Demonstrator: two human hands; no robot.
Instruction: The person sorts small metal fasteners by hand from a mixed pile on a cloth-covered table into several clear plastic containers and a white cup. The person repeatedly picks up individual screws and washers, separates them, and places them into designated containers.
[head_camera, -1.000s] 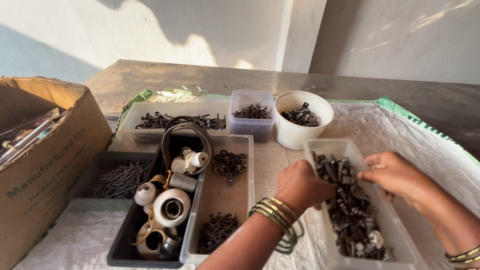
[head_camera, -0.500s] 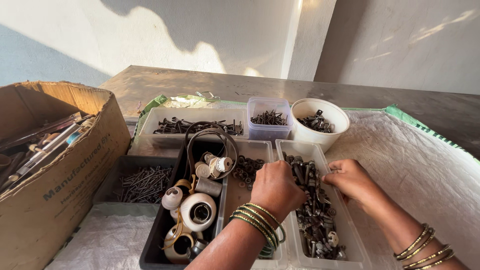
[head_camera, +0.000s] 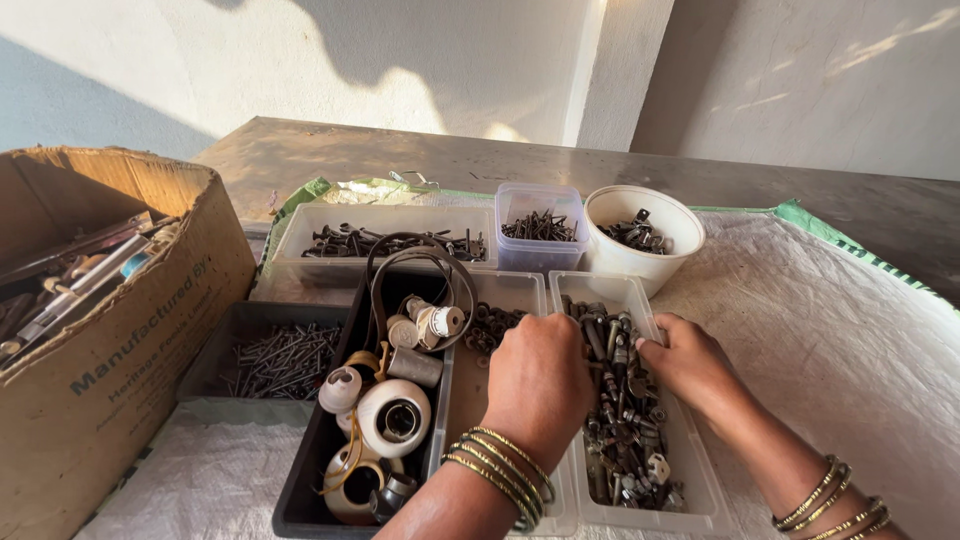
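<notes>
From the head view, both my hands have slid toward the middle of the frame since a second ago, though the whole bench shifted with them, so it is mostly my head that turned; both hands are at the same clear tray of mixed bolts and screws (head_camera: 628, 400) as before, so I judge the picking-through goes on unchanged. My left hand (head_camera: 538, 385) hangs knuckles-up over the tray's 9 o'clock edge, fingers curled down out of sight, so I cannot tell whether it pinches anything. My right hand (head_camera: 688, 360) rests at the 3 o'clock rim, fingertips dipped among the hardware; whether they hold a piece I cannot tell either.

The tray is a long, pale, see-through box, its contents a dark, dull-metal jumble of bolts, screws and small fittings. At its 9 o'clock lies a black tray of ceramic fittings (head_camera: 385, 420); at 12 o'clock a white bowl (head_camera: 645, 232) of screws.
</notes>
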